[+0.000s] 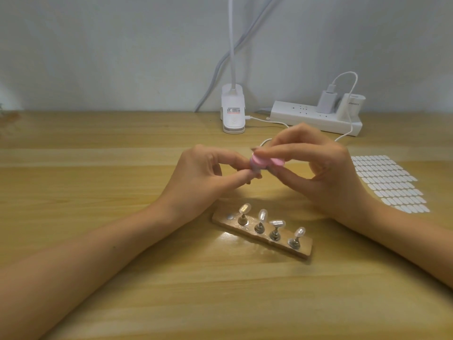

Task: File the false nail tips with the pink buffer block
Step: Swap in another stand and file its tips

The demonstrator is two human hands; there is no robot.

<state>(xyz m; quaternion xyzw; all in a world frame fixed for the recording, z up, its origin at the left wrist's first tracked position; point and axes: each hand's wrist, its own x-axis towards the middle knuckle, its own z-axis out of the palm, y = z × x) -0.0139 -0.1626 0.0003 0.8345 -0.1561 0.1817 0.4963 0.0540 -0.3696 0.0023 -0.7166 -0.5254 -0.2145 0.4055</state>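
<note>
Right hand (326,168) grips pink buffer block (261,161), left hand (203,175) pinches small piece (255,171); stand (302,250) holds four tips (262,215).

Motion blur smears the pink buffer block (260,161), and fingers of the right-hand grip (318,173) cover most of it, so its outline is unclear. The small greyish item (255,171) pinched in the left-hand grip (196,175) just under it is too blurred to identify. White gooseneck lamp stem (231,40) runs out the top edge; left forearm (85,261) and right forearm (404,241) are cut by frame edges; print on the white lamp clamp base (232,111) and white wall charger (353,104) is too small to read.
</note>
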